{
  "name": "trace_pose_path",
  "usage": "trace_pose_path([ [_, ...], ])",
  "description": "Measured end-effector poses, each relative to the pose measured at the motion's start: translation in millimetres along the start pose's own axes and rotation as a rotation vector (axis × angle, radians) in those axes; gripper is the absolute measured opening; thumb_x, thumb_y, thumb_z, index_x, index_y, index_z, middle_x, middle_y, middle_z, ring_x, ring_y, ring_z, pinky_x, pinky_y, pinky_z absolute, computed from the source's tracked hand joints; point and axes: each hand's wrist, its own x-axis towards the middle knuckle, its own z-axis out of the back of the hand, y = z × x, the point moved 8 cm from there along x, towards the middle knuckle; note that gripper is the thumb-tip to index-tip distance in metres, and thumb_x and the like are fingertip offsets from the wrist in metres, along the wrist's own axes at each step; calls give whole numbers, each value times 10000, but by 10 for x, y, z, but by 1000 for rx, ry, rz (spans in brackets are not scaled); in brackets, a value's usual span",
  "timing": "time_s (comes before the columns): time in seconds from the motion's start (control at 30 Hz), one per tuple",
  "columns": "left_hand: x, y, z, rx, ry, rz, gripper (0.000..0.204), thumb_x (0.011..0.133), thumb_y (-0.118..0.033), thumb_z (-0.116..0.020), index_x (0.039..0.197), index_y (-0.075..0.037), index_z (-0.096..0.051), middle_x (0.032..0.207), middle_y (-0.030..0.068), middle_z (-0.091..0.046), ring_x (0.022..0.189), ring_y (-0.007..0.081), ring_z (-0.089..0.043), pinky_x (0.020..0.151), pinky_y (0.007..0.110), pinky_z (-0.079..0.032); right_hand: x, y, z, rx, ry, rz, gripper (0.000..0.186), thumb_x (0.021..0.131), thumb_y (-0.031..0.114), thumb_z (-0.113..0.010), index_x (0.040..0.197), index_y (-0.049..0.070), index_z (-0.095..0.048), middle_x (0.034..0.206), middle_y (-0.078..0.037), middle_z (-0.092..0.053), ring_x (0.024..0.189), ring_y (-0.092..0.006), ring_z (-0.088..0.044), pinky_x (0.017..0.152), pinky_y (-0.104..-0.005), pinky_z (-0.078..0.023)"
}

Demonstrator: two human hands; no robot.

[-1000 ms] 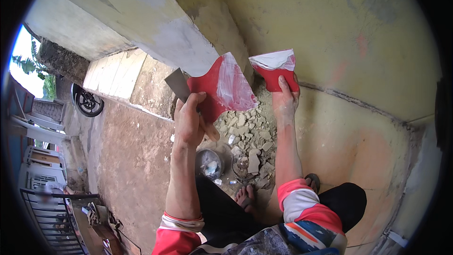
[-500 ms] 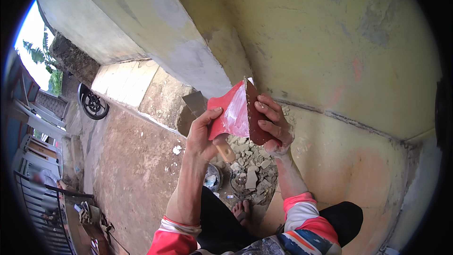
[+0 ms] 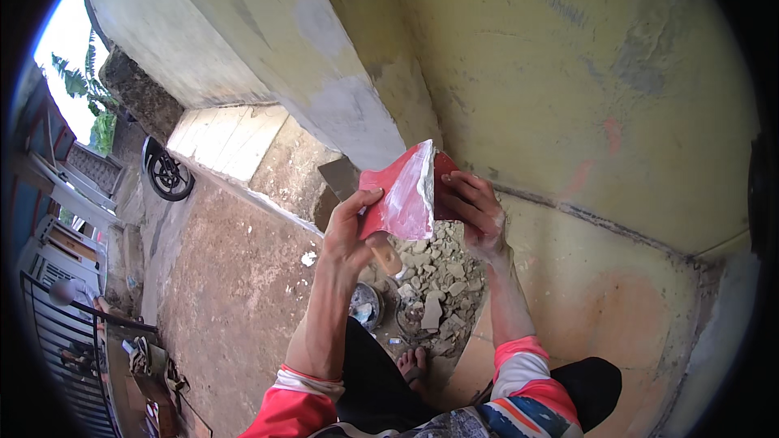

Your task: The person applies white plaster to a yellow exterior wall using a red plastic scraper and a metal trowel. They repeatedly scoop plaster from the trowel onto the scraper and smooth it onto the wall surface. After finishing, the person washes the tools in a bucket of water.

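My left hand (image 3: pixel 347 223) grips a red plastic putty spreader (image 3: pixel 393 199) with curved-in sides, thumb on its face. White putty is smeared across that face and lies in a thick bead along its right edge. A wooden handle (image 3: pixel 385 256) pokes out below the same hand and a grey metal blade (image 3: pixel 339 176) on its other side; they look like one putty knife, its middle hidden. With its fingers closed on a second red spreader (image 3: pixel 443 182), my right hand (image 3: pixel 480 212) is just right of the first. The second spreader is partly hidden behind the first.
Broken rubble (image 3: pixel 442 284) lies below my hands, beside a round container (image 3: pixel 367 305). My foot (image 3: pixel 412 363) is near it. A yellowish wall (image 3: pixel 552 73) rises ahead, with a pillar (image 3: pixel 324 57) at its left. Further left are a motorcycle wheel (image 3: pixel 169 176), a black railing (image 3: pixel 65 349) and a person (image 3: pixel 77 294).
The right-hand spreader has shifted behind the left one's edge, and a thick white putty bead now shows along that edge. My right fingers have turned. The view has moved slightly.
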Motion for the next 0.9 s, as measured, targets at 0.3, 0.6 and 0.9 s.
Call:
trace_pose_path([
  [0.3, 28, -201, 173, 189, -36, -214, 222, 923, -154, -562, 1066, 15, -572, 887, 90, -653, 595, 122, -597, 399, 215, -431, -447, -613, 350, 629, -441, -622, 279, 938, 9, -539, 1204, -9, -623, 1109, -105, -681, 959, -241, -678, 818, -368, -564],
  [0.6, 67, -208, 139, 302, -95, -338, 329, 922, -217, -575, 1141, 28, -570, 984, 97, -661, 800, 184, -653, 646, 293, -535, -312, -325, 382, 522, -411, -563, 216, 938, 24, -556, 1135, -30, -626, 1059, -122, -665, 899, -226, -692, 784, -348, -568],
  [0.9, 60, -149, 135, 243, -104, -263, 198, 919, -183, -567, 992, 0, -578, 779, 64, -624, 496, 120, -527, 377, 250, -379, -79, 327, 171, 398, -403, -376, 266, 950, -32, -512, 1204, -71, -580, 1209, -171, -627, 1070, -256, -658, 902, -339, -525],
])
